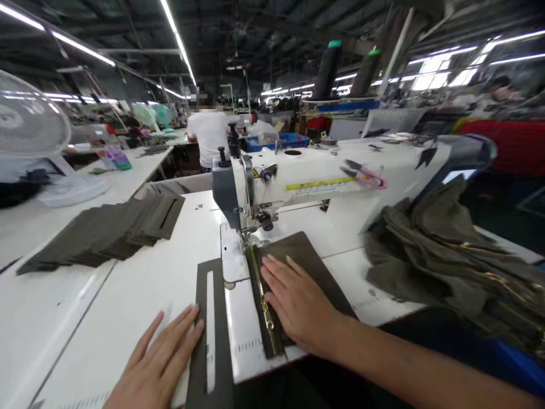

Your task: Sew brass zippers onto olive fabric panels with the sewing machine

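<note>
We've right hand [298, 301] flat on zippered fabric [313, 264], left hand [157, 358] splayed against slotted panel [219, 335]; neither grips. Blue crate [300, 142] maybe holds plastic [267, 137].

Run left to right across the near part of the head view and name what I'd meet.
Left hand → slotted dark fabric piece → gold-coloured zipper → right hand → heap of dark fabric.

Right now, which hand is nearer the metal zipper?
Right. The right hand lies on the dark panel, immediately beside the zipper; the left hand is farther off, at the left edge of the slotted strip.
</note>
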`<move>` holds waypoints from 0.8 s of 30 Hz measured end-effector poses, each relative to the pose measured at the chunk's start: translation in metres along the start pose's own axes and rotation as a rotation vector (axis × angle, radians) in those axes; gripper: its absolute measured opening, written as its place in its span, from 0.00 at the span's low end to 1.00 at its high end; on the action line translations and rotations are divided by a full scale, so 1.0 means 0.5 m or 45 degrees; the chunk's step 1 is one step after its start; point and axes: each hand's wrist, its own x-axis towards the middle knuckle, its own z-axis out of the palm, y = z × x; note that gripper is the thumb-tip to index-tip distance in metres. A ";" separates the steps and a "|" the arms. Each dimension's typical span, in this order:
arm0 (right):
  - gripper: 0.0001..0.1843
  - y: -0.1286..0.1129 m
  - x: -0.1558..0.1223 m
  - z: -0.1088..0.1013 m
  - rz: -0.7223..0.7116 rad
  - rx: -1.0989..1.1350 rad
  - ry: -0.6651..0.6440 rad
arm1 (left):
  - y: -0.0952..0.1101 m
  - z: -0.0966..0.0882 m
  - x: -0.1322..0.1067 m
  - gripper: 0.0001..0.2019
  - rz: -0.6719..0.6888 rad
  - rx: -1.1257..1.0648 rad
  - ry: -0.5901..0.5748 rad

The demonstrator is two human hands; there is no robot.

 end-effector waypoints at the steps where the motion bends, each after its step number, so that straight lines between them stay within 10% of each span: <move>1: 0.20 -0.002 -0.007 0.003 0.016 0.014 0.040 | 0.002 0.002 0.005 0.29 -0.053 -0.007 0.023; 24: 0.27 0.040 0.005 0.028 -0.030 -0.008 -0.190 | -0.073 0.038 0.136 0.13 -0.547 -0.342 0.308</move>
